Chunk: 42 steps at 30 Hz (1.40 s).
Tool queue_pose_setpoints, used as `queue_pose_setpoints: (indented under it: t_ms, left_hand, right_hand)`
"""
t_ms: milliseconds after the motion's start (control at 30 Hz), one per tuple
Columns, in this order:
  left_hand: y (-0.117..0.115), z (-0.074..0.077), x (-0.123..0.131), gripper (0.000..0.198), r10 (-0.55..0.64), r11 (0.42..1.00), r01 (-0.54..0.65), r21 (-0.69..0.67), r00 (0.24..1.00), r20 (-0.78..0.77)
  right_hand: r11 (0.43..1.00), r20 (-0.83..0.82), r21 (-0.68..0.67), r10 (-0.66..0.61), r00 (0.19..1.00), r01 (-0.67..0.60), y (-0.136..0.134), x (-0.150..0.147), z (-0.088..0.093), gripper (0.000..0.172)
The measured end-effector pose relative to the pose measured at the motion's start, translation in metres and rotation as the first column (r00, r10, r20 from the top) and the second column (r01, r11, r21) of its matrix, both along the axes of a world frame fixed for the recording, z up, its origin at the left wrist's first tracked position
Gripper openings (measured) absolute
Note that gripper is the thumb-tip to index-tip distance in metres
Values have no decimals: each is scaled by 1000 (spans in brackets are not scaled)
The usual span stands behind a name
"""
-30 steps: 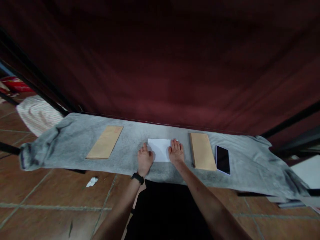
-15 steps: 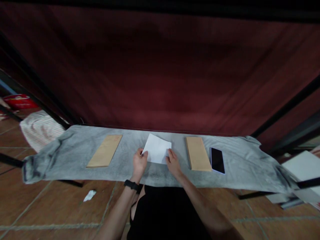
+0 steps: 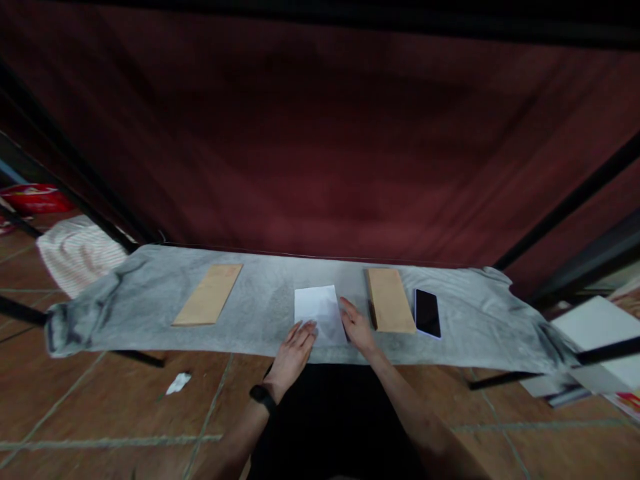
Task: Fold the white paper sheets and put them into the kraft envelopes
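A white sheet of paper lies on the grey cloth right in front of me. My left hand rests flat on the paper's lower left part, fingers stretched out. At the paper's right edge is my right hand, its fingers extended and a little apart; whether the fingertips touch the edge I cannot tell. To the right of that hand stands a stack of brown paper envelopes, and on the far left lies another flat brown envelope.
A dark-screened phone lies right of the right-hand stack. Behind the cloth rises a dark red panel. A striped cloth hangs at the left, white boxes are at the right, and a crumpled tissue is on the tiled floor.
The paper has gone from being held tilted at both sides to lying straight on the cloth, nearer me. My left hand has moved onto it; my right hand has let go and opened.
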<state>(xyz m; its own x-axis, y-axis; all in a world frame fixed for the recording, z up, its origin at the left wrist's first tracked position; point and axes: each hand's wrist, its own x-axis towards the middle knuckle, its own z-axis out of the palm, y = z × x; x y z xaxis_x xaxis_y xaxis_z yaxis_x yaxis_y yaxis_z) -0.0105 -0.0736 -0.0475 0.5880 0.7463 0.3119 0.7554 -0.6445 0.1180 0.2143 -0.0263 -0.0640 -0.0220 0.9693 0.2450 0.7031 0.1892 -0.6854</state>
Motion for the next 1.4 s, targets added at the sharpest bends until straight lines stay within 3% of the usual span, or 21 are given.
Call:
queue_pose_setpoints:
  t_ms: [100,200,433,500,567,633,700,767,833,967,1100,1233,1300,1400]
  left_hand:
    - [-5,-16,-1,44,18,999,-19,-43,1000,-16]
    - [-4,-24,-5,50,31,998,-34,-59,999,-35]
    - [-10,-31,-18,62,8,997,-11,-75,1000,-28]
    - [-13,-30,-19,65,30,989,-18,-146,997,77]
    - [-11,-26,-19,66,132,956,-45,-291,949,287]
    - [-2,-20,-16,63,366,868,-84,-489,774,516]
    - [13,-11,-13,54,659,711,-106,-695,446,606]
    - [32,-1,-9,47,837,544,-96,-834,135,531]
    - [48,6,-5,43,880,474,-86,-876,26,473]
    - [66,13,2,37,885,466,-57,-883,44,464]
    - [68,17,11,25,850,513,33,-858,117,513]
    - [71,30,17,25,772,608,77,-790,175,611]
    - [75,43,16,26,727,661,72,-747,186,661]
    - [79,65,11,22,597,784,13,-620,255,761]
  right_hand:
    - [976,237,-31,218,947,-217,-8,-17,-5,43]
    - [949,414,-75,310,856,-307,-10,-31,-12,44]
    - [995,502,-97,57,863,-9,5,-9,-22,52]
    - [996,501,-82,3,865,44,9,2,-21,53]
    - [994,488,-78,-28,872,75,13,7,-18,51]
    - [990,462,-89,-57,885,111,16,6,-15,46]
    - [982,431,-103,-97,897,156,19,0,-11,41]
    - [974,394,-118,-135,909,196,23,-10,-7,39]
    - [965,319,-149,-162,934,218,27,-19,-4,40]
    - [941,93,-235,-230,969,245,34,-27,0,39]
    - [942,-20,-246,-242,970,230,38,-25,1,32]
    - [956,-193,-252,-204,960,152,43,-19,9,23]
    - [967,-294,-236,-163,942,94,47,-14,20,27]
    - [992,-595,-113,-20,804,-59,49,-1,43,36]
